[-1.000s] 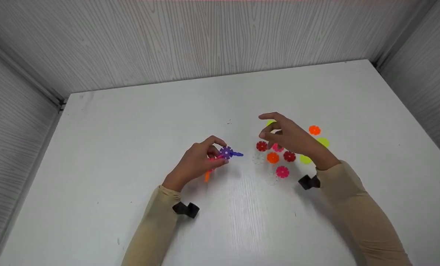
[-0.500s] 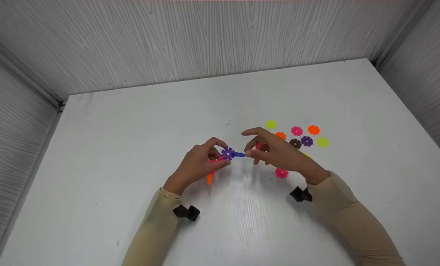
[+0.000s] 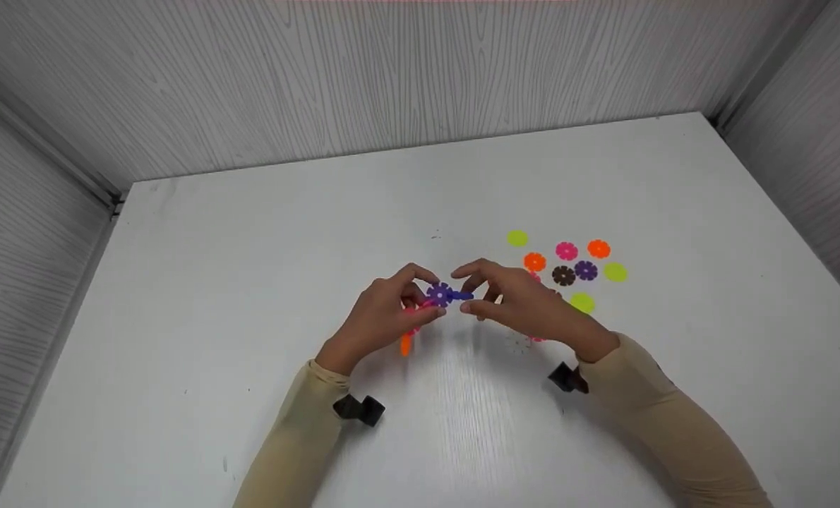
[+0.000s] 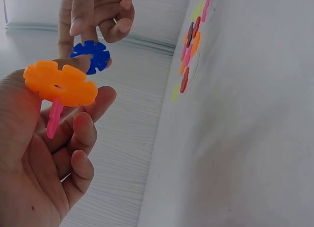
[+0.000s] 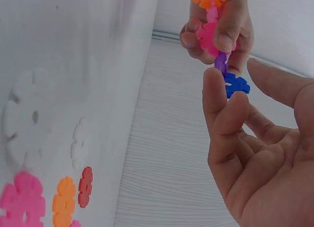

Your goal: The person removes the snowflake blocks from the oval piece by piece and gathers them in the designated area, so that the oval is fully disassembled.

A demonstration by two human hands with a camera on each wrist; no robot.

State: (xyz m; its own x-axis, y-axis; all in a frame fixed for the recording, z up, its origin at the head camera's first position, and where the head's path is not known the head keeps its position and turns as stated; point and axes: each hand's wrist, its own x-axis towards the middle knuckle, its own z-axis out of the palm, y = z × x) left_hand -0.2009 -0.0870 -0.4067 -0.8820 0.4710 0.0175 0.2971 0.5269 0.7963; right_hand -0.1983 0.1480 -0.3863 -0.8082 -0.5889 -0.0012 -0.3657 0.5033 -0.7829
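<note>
In the head view my left hand (image 3: 378, 314) pinches a small chain of notched plastic discs between thumb and fingers, held above the table. A purple disc (image 3: 439, 295) shows at its fingertips, and a blue disc (image 5: 237, 86) juts from the right end. Pink discs (image 5: 208, 38) come before an orange disc (image 4: 76, 88) at the other end. My right hand (image 3: 526, 303) is at the blue disc, its bent fingers and thumb spread around it. The right wrist view shows the thumb apart from the blue disc, with fingertips right beside its edge.
Loose notched discs lie on the white table (image 3: 286, 233) to the right, among them a brown disc (image 3: 563, 276), a purple one (image 3: 586, 270) and a yellow one (image 3: 615, 272). Clear discs (image 5: 29, 119) lie nearby. A wood-grain panel (image 3: 406, 70) stands behind.
My right hand has come left and down from over the loose discs to the blue end of the chain. The left hand has shifted slightly right, still pinching the chain.
</note>
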